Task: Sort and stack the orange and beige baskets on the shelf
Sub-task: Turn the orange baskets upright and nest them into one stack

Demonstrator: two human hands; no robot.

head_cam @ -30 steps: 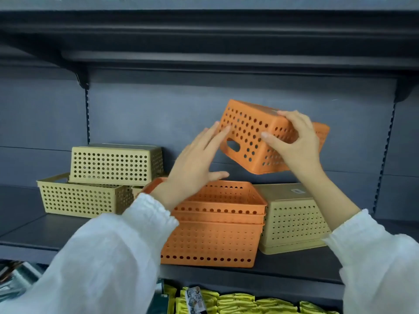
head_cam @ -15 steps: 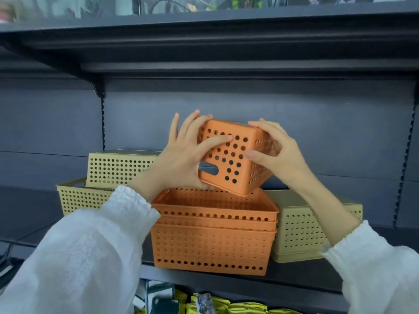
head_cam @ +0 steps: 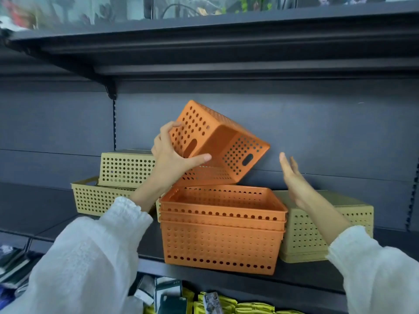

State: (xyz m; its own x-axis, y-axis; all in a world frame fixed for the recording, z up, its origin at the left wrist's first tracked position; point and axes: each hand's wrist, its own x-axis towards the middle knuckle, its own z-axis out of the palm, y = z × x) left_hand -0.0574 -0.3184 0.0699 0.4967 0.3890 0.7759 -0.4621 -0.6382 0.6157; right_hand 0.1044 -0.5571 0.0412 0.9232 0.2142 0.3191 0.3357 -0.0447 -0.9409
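A small orange basket [head_cam: 217, 141] hangs tilted above the stack of orange baskets [head_cam: 222, 241] on the dark shelf [head_cam: 294, 275], its open side turned toward me and to the right. My left hand [head_cam: 174, 159] grips its left end. My right hand [head_cam: 294, 180] is off it, fingers spread, just to the basket's right. An upside-down beige basket [head_cam: 322, 234] stands right of the orange stack, partly behind my right forearm. At the left, another upside-down beige basket [head_cam: 124, 168] rests on an upright beige basket [head_cam: 97, 198].
The upper shelf [head_cam: 226, 46] overhangs close above the lifted basket. The grey back panel [head_cam: 328, 132] is right behind it. Below the shelf edge lie yellow packets [head_cam: 238, 307] and dark boxes [head_cam: 167, 295]. Bare shelf shows at the far left.
My right hand has let go of the small orange basket and moved off to the right. My left hand has turned the basket so its open side faces me.
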